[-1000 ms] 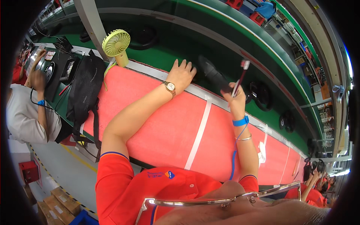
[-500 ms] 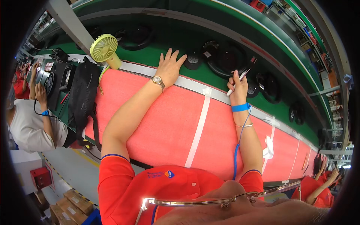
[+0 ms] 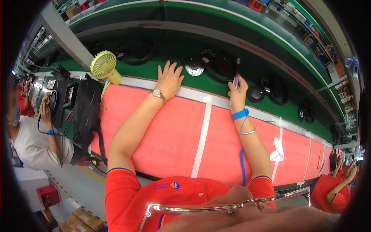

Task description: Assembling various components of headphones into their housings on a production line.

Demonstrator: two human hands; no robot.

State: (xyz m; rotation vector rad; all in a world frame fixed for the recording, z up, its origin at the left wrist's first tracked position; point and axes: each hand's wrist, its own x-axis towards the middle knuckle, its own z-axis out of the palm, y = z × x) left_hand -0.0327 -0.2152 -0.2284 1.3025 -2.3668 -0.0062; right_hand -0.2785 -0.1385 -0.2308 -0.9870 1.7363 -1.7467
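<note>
My left hand [image 3: 169,78] lies flat with fingers spread on the edge of the green conveyor belt [image 3: 154,69], a wristwatch on its wrist. My right hand [image 3: 237,88] is closed around a thin pen-like tool [image 3: 236,73] held upright, and wears a blue wrist strap [image 3: 240,114] with a coiled blue cord. Just beyond both hands sit round black fan parts [image 3: 216,65] and a round grey-centred disc [image 3: 194,66] on the belt. The red work surface [image 3: 170,131] lies under my forearms.
A small yellow-green desk fan [image 3: 104,67] stands at the left, beside a black bag [image 3: 87,112]. More black round parts [image 3: 270,89] travel on the belt to the right. A person in white [image 3: 31,139] works at the left, another in red [image 3: 332,185] at the right. White tape strips [image 3: 203,135] cross the red surface.
The view has shifted so the belt parts now sit directly ahead. My left hand stays flat on the belt edge; my right hand with the tool has come closer to the black parts.
</note>
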